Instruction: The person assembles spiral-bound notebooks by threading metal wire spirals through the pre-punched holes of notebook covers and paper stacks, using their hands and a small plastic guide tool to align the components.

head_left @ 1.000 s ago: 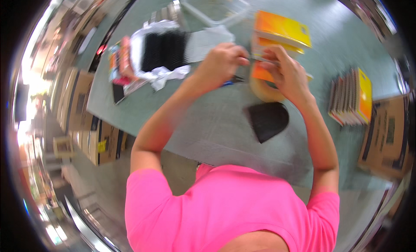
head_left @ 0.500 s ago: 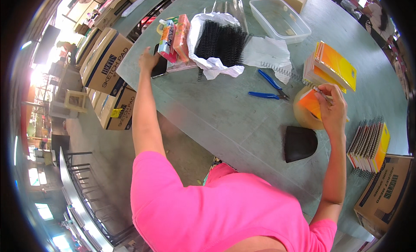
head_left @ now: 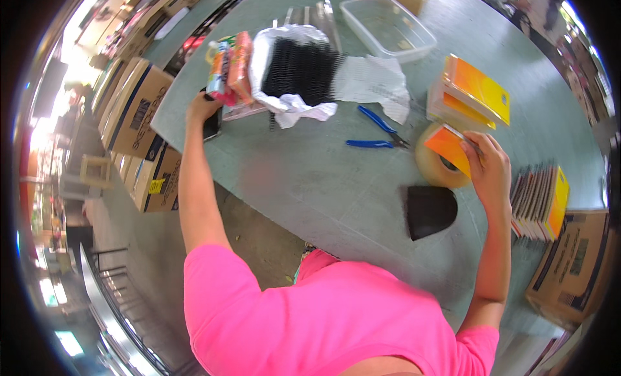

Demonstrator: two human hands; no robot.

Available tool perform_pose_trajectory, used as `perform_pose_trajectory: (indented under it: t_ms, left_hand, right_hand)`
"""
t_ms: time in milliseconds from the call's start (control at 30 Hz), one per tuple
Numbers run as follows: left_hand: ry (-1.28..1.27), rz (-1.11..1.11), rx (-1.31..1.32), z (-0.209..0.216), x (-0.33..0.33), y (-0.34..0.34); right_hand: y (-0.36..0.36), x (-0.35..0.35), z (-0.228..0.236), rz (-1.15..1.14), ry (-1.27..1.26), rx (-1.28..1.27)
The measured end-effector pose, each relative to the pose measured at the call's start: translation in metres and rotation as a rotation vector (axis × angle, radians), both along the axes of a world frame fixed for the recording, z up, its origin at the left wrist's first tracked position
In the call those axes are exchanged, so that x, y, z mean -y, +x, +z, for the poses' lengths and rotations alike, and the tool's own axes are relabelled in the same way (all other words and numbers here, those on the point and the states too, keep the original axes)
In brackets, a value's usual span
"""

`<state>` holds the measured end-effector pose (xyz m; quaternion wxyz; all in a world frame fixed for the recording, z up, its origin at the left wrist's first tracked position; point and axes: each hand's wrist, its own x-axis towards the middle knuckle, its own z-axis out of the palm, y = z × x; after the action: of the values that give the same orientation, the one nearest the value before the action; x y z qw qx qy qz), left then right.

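Note:
My right hand (head_left: 488,165) is closed on a small orange notebook (head_left: 447,146), its bound edge facing up. The notebook hovers over a roll of tan tape (head_left: 432,165). At the table's far left edge, my left hand (head_left: 199,109) has its fingers round the upper end of a black phone (head_left: 212,125). Part of the phone is hidden by the hand and by small colourful packets (head_left: 229,68). Blue-handled cutting pliers (head_left: 381,133) lie left of the tape, jaws toward it. A dark rounded pad (head_left: 431,212) rests nearer to me.
Black spiral coils (head_left: 301,72) lie heaped in crumpled white paper (head_left: 291,115). Beyond are a clear plastic tub (head_left: 388,30) and yellow-orange notebooks (head_left: 479,91). Spiral-bound notebooks (head_left: 540,204) stand at right by a carton (head_left: 572,266). More cartons (head_left: 139,110) are stacked left of the table.
My left hand has closed on the phone and drawn it slightly nearer. The coil that stretched from my right hand toward the paper no longer shows there. The view has shifted.

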<state>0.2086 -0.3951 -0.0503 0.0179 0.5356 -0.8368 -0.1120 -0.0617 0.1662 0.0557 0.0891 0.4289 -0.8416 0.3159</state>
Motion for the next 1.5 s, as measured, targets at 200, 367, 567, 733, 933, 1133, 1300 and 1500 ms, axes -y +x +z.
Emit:
perform_pose_trajectory:
  t_ms: [200,367,567,733,933,1133,1300,1500]
  left_hand:
    - [-0.108,0.012,-0.058,-0.008,0.006,0.023]
    - [-0.094,0.172,-0.050,-0.007,-0.023,0.010]
    - [0.004,0.349,-0.007,-0.006,-0.022,-0.013]
    - [-0.014,0.325,-0.042,0.001,-0.027,0.007]
    - [0.413,0.460,-0.564,0.020,-0.030,0.032]
    - [0.154,0.344,-0.745,0.003,-0.031,0.083]
    - [-0.333,-0.140,-1.001,0.071,-0.184,-0.014]
    - [-0.287,-1.218,-0.712,0.042,-0.378,-0.130]
  right_hand:
    - [-0.015,-0.038,-0.003,-0.086,-0.115,0.194]
    - [-0.028,-0.048,-0.046,-0.049,-0.503,0.713]
    - [-0.026,-0.042,-0.052,-0.090,-0.552,0.682]
    - [-0.029,-0.042,-0.057,0.073,-0.693,0.858]
    - [-0.045,-0.054,-0.069,0.039,-0.573,0.845]
    - [-0.042,-0.040,-0.063,0.035,-0.524,0.838]
    - [-0.045,-0.049,-0.053,-0.010,-0.487,0.784]
    - [-0.041,-0.044,-0.061,-0.039,-0.521,0.813]
